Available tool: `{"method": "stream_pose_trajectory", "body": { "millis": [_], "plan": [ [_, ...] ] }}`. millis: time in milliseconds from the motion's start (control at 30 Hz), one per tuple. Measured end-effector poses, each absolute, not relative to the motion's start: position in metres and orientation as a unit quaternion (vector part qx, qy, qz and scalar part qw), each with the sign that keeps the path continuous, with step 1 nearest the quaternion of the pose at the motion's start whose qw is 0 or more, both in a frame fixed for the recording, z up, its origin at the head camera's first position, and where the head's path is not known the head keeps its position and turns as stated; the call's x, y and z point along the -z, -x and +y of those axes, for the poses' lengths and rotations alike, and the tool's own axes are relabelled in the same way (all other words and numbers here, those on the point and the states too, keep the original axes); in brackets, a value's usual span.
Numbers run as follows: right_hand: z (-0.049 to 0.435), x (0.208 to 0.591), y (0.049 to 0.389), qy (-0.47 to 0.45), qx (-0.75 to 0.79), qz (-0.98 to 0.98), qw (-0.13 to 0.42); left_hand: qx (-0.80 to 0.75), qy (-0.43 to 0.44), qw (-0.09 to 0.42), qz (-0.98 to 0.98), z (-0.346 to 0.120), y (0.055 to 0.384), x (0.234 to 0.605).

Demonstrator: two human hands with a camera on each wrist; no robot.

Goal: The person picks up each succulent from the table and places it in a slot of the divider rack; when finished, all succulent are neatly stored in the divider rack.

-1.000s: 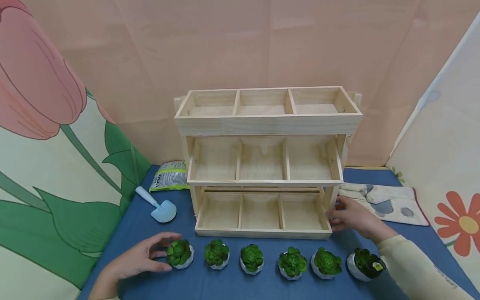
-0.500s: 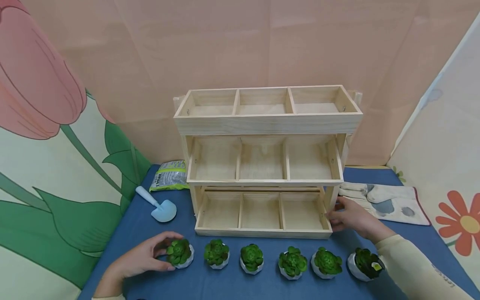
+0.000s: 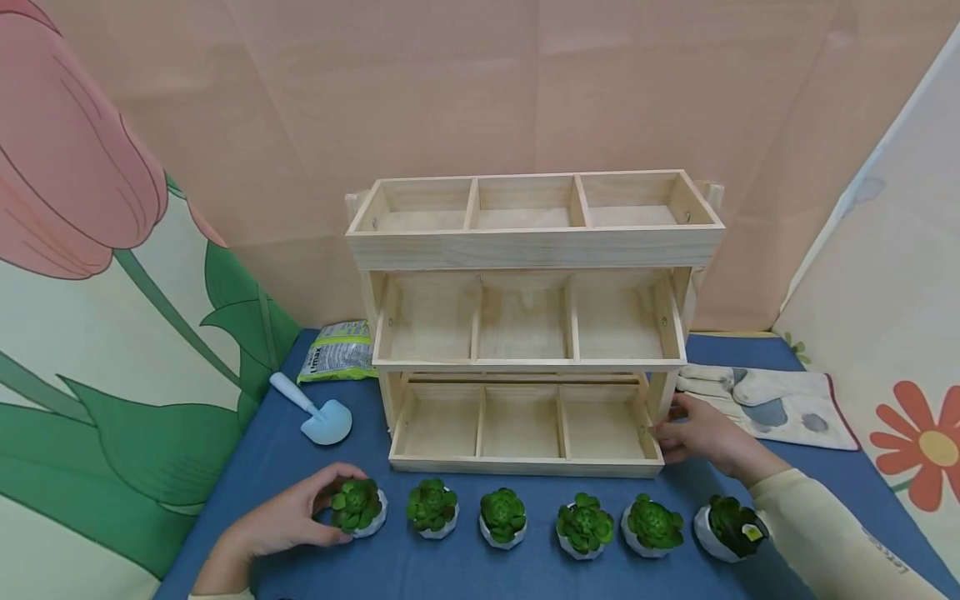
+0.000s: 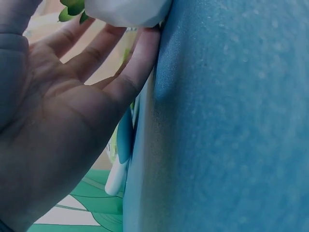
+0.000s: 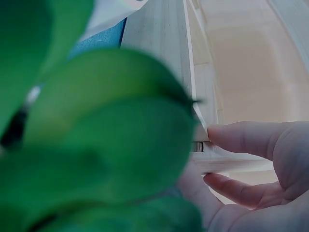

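Observation:
My left hand (image 3: 292, 518) curls around the leftmost potted succulent (image 3: 356, 507), a green rosette in a white faceted pot. In the left wrist view, fingertips meet the underside of that white pot (image 4: 128, 12). A three-tier wooden planter shelf (image 3: 536, 250) stands in the middle, each tier split into three bare compartments. At its lower right end, my right hand (image 3: 708, 433) grips the side, thumb and fingers on either side of the wood in the right wrist view. Blurred green leaves (image 5: 111, 130) cover much of that view.
Several more potted succulents (image 3: 504, 517) line the front of the blue cloth (image 3: 450, 575). The rightmost one (image 3: 731, 529), with a dark tag, sits beside my right sleeve. A light blue trowel (image 3: 326, 421) and a packet (image 3: 341, 352) lie left of the shelf, white gloves (image 3: 780, 404) right.
My left hand has edged right, its thumb and fingers coming in around the leftmost pot. The right hand stays at the shelf's lower right end.

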State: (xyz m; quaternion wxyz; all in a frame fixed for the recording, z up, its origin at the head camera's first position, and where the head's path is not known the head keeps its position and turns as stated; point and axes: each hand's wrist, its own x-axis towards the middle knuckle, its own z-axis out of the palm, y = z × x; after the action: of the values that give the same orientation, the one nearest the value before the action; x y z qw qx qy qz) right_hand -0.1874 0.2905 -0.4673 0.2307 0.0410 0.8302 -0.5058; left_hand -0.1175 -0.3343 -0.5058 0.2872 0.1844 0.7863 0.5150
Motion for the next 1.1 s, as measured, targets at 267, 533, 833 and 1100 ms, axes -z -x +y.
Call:
{"method": "stream_pose_trajectory", "body": {
  "millis": [267,533,833,1100],
  "plan": [
    [0.2915,0.4681,0.1877,-0.047,0.511,0.825,0.235,-0.517,-0.179,0.298,0.782,-0.3356,0.1198,0.5078],
    [0.2902,0.4662,0.1874,-0.052,0.509,0.825,0.239,-0.522,-0.186,0.298,0.777,-0.335,0.1195,0.5095],
    [0.2893,0.4653,0.1883,-0.054,0.499,0.833,0.235,-0.504,-0.182,0.292,0.792,-0.3337,0.1197,0.5082],
    [0.2886,0.4666,0.1861,-0.052,0.495,0.835,0.233,-0.507,-0.191,0.291,0.789,-0.3322,0.1174,0.5071]
  ]
}}
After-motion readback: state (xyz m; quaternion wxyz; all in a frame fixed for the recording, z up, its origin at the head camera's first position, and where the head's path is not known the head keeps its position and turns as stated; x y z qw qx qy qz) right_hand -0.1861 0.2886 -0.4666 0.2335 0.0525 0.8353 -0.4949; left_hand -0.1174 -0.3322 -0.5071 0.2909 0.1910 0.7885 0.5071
